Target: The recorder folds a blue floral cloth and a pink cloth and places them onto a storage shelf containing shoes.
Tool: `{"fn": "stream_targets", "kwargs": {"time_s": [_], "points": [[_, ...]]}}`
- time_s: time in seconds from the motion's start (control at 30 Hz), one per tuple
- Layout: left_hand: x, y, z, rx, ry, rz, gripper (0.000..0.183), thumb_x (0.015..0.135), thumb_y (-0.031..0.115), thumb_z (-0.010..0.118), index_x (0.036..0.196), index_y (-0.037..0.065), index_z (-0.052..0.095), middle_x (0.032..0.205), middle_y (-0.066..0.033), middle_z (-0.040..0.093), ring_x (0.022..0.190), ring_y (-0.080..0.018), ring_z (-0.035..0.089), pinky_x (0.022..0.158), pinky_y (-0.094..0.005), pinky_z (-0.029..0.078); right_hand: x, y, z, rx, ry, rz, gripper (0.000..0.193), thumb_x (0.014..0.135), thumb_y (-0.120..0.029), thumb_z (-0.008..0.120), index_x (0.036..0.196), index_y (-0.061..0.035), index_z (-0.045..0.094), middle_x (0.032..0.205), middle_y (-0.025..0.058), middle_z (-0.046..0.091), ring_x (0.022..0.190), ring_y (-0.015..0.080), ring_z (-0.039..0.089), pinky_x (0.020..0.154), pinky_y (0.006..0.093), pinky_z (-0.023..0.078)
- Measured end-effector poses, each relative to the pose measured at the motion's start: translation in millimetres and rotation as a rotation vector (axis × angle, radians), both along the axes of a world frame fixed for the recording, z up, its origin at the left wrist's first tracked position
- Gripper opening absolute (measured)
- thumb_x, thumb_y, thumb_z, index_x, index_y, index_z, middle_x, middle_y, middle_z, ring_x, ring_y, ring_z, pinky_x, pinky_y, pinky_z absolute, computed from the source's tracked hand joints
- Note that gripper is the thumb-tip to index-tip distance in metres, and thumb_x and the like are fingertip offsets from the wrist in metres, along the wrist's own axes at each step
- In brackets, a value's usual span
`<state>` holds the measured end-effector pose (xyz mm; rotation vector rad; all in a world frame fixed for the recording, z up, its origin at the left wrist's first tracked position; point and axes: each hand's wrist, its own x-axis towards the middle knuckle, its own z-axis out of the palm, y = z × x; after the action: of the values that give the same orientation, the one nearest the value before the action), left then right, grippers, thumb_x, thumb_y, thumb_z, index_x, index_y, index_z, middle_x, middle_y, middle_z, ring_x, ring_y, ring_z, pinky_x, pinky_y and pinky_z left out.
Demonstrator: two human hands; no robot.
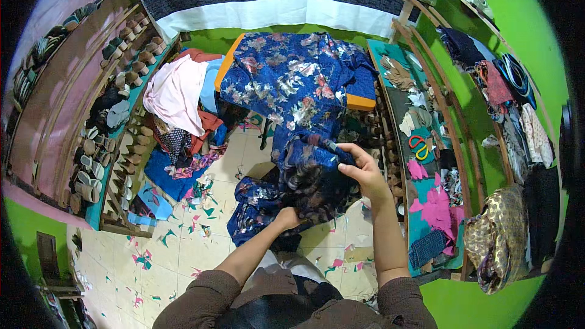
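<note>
A blue floral cloth [298, 79] is spread over an orange-edged table [361, 103] and hangs off its near side in a bunched, darker fold toward my body. My right hand [364, 173] pinches the upper right edge of that hanging part between thumb and fingers. Lower down, my left hand [289, 217] grips the same cloth from below, its fingers mostly covered by the folds. More of the cloth droops in a heap left of my left wrist, over my lap.
Left of the table lies a pile of clothes with a pale pink cloth [177, 88] on top. Wooden racks of shoes [88, 186] line the left. Red-and-yellow scissors [419, 146] and magenta scraps [436, 210] lie on the right-hand bench. Cloth snippets litter the tiled floor [155, 256].
</note>
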<state>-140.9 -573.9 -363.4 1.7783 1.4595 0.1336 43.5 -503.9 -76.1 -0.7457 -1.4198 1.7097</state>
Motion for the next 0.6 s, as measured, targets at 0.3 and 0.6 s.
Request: {"fn": "stream_targets", "kwargs": {"time_s": [0.3,0.6], "points": [[-60.5,63.9,119.2,0.372,0.194,0.582,0.028,0.066,0.012,0.054,0.093,0.008,0.062,0.081,-0.0205,0.062,0.079,-0.0363,0.059,0.07,-0.0437,0.047,78.0,65.2,-102.8,0.336,-0.726,-0.66,0.033,0.079,-0.014,0.058,0.109,-0.0024,0.054,0.094,0.0128,0.062,0.086,0.017,0.059,0.075,0.0287,0.045],[-63.9,107.4,201.1,0.809,-0.06,0.562,0.031,0.061,0.003,0.058,0.092,0.005,0.058,0.083,-0.0169,0.06,0.08,-0.035,0.058,0.068,-0.0407,0.045,23.1,105.0,-103.3,0.505,-1.02,-0.037,0.103,0.061,-0.049,0.073,0.138,-0.0055,0.019,0.134,0.0228,0.03,0.125,0.041,0.025,0.101,0.0478,0.025]]}}
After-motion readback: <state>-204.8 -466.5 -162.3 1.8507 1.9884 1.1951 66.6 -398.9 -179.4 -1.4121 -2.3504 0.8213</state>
